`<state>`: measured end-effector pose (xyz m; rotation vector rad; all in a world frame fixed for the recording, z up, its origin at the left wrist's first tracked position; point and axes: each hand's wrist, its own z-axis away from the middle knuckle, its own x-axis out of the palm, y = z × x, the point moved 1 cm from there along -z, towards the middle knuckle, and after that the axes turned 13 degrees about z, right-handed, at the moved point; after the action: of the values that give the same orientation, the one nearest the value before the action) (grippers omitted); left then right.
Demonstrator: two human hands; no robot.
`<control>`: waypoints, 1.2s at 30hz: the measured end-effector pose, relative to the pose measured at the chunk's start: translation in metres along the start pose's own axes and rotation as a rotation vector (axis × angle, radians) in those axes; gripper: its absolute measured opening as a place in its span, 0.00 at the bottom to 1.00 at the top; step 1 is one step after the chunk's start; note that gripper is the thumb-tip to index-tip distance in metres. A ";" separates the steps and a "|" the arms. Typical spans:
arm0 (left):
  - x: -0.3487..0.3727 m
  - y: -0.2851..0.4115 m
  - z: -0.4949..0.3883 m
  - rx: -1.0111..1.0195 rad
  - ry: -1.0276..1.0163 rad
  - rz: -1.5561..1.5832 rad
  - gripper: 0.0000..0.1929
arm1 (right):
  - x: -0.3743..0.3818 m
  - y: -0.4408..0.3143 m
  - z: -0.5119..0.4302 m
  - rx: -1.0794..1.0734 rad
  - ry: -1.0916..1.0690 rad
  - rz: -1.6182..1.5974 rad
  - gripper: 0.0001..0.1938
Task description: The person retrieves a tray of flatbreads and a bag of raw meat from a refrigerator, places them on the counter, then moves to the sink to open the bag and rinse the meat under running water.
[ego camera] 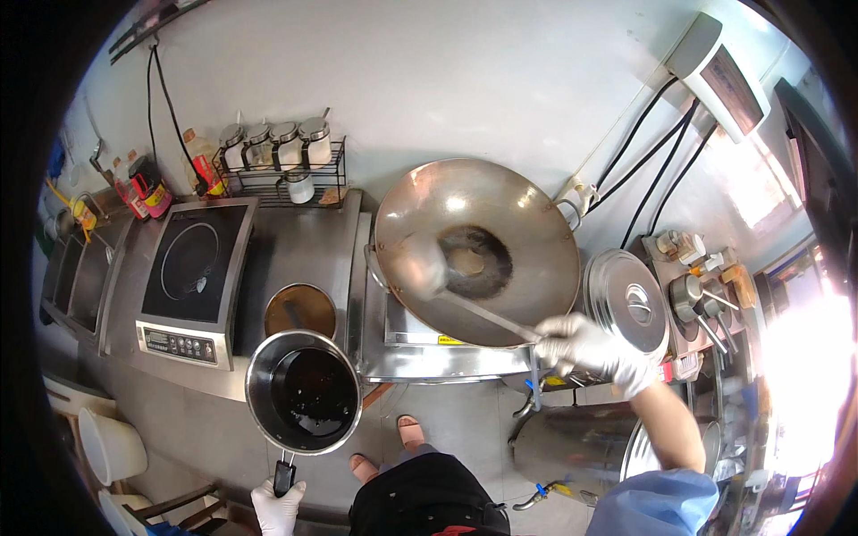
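Note:
My left hand [277, 506], in a white glove, grips the black handle of a steel saucepan [256, 382] at the lower left. Dark liquid [315, 388] with a few bubbles or specks lies in the pan. My gloved right hand [580, 345] is closed around the handle of a metal ladle [419, 264], whose bowl is blurred over the left side of a large wok [529, 221]. A small pool of liquid [469, 261] shows at the wok's dark bottom. Behind the saucepan, a round container of brown liquid [301, 311] stands on the steel counter [288, 248].
An induction cooker [194, 268] sits to the left, near a rack [338, 174] of seasoning jars and several bottles. Right of the wok stands a lidded steel pot [613, 295]. Below it is a large steel drum [570, 435] with a tap [536, 499]. White buckets [114, 445] stand at lower left.

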<state>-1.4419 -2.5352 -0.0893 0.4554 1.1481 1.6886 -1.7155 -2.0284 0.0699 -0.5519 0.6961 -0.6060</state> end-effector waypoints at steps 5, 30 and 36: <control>0.002 -0.006 0.006 -0.013 0.054 -0.006 0.09 | -0.102 -0.026 -0.034 0.147 0.088 0.866 0.15; 0.041 0.015 0.028 0.016 0.137 -0.065 0.09 | -0.082 -0.024 -0.195 -0.270 0.707 0.991 0.18; 0.061 0.040 0.015 -0.081 0.175 -0.129 0.12 | -0.052 -0.077 -0.082 -0.670 0.909 1.050 0.21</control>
<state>-1.4778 -2.4761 -0.0614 0.1818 1.2029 1.6797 -1.8313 -2.0686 0.0880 -0.4112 1.9102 0.4594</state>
